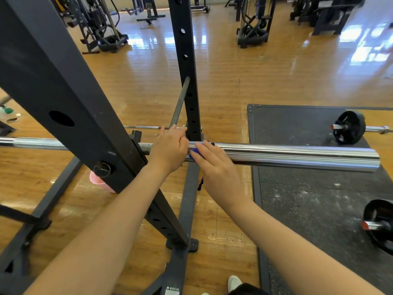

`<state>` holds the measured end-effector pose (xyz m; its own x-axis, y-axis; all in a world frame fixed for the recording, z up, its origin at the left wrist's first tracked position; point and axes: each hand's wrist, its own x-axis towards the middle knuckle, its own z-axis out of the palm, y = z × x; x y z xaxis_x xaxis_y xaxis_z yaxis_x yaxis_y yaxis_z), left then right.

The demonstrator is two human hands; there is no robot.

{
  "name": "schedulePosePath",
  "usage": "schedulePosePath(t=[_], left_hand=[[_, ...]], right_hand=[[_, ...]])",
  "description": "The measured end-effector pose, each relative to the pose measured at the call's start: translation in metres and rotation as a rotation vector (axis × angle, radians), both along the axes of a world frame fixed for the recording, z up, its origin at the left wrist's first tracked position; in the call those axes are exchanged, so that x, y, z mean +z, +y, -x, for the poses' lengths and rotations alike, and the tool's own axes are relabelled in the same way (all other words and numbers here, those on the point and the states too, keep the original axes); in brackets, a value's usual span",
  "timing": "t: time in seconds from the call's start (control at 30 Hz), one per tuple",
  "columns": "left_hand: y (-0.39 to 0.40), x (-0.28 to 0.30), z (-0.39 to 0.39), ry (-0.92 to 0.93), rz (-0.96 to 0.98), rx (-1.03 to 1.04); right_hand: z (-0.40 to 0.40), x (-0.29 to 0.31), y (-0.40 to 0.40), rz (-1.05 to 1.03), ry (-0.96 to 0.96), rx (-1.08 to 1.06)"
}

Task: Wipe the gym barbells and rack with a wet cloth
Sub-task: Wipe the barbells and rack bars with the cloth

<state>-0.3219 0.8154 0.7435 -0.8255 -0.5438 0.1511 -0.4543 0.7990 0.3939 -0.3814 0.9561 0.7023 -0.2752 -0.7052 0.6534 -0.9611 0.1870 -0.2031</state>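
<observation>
Left grip [170, 149] on barbell [297, 155], "WARNING" label [172, 290]

— Lying on the wooden floor [234, 81]?
— Lying right of the rack's base [187, 201]: black rubber mat [308, 199]. Sitting left of it: pink bucket [100, 184].
— Resting on that mat?
— Two plate-loaded barbells [348, 127].
</observation>
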Motion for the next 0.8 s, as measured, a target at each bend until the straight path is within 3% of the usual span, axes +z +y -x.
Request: schedulePosePath(t=[0.1, 0.33, 0.57, 0.8], left_hand=[[0.001, 0.0, 0.0, 0.019, 0.004, 0.006], [-0.002, 0.002, -0.001, -0.007, 0.001, -0.005], [0.02, -0.022, -0.022, 0.094, 0.362, 0.027], [0.012, -0.018, -0.012, 0.144, 0.346, -0.017]], right_hand=[[0.012, -0.01, 0.012, -0.002, 0.006, 0.014], [0.04, -0.018, 0.057, 0.218, 0.009, -0.122], [0.03, -0.012, 0.053, 0.231, -0.068, -0.184], [0.018, 0.006, 0.034, 0.167, -0.221, -0.198]])
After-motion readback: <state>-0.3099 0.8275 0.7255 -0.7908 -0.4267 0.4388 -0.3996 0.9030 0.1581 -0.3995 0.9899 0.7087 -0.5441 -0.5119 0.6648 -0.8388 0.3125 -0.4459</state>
